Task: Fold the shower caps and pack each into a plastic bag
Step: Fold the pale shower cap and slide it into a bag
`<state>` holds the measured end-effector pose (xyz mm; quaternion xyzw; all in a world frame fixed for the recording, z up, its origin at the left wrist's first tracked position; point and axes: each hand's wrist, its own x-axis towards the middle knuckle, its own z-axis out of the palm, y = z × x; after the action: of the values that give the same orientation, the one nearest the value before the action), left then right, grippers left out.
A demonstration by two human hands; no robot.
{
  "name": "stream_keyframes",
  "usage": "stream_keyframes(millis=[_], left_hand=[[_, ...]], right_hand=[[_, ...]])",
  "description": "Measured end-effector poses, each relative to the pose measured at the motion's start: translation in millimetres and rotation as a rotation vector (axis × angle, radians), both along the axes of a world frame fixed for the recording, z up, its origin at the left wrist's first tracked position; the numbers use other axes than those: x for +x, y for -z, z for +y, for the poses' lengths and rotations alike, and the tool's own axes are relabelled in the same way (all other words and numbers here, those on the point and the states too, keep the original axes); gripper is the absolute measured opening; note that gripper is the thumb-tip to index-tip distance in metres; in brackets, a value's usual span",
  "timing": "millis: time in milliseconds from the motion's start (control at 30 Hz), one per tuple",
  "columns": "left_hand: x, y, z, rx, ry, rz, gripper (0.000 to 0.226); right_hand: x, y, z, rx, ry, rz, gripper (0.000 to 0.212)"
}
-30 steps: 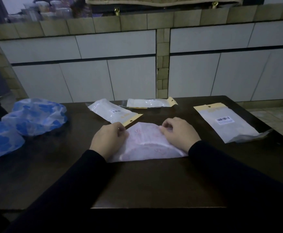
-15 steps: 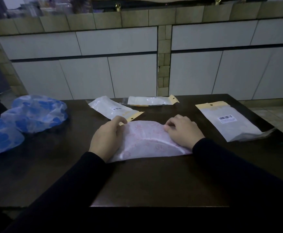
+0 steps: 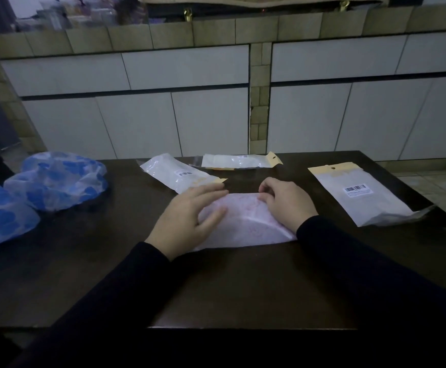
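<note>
Pink-printed shower cap (image 3: 245, 224) lies mid-worktop (image 3: 243, 282); my left hand (image 3: 187, 219) presses it flat-fingered to hold the fold, my right hand (image 3: 285, 201) pinches its far edge; empty bag (image 3: 362, 195) waits at two o'clock.

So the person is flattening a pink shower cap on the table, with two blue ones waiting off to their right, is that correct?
Not quite. In the head view the two blue shower caps lie to the person's left, not right. The rest holds: both hands, left hand and right hand, work the pink shower cap on the table.
</note>
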<state>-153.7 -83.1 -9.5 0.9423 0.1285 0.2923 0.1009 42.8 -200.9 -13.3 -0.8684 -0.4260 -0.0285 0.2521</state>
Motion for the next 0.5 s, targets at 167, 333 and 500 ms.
stream_keyframes(millis=[167,333,500], left_hand=[[3,9,0,-0.1,-0.078,0.531,0.069],[6,10,-4,-0.145,-0.123,0.599,0.067],[7,9,-1,-0.148,-0.175,0.711,0.071]], right_hand=[[-11,-12,-7,0.057,-0.076,-0.343,0.03],[-50,-8,-15,-0.338,-0.295,-0.299,0.051],[-36,3,-14,-0.473,-0.303,-0.077,0.058]])
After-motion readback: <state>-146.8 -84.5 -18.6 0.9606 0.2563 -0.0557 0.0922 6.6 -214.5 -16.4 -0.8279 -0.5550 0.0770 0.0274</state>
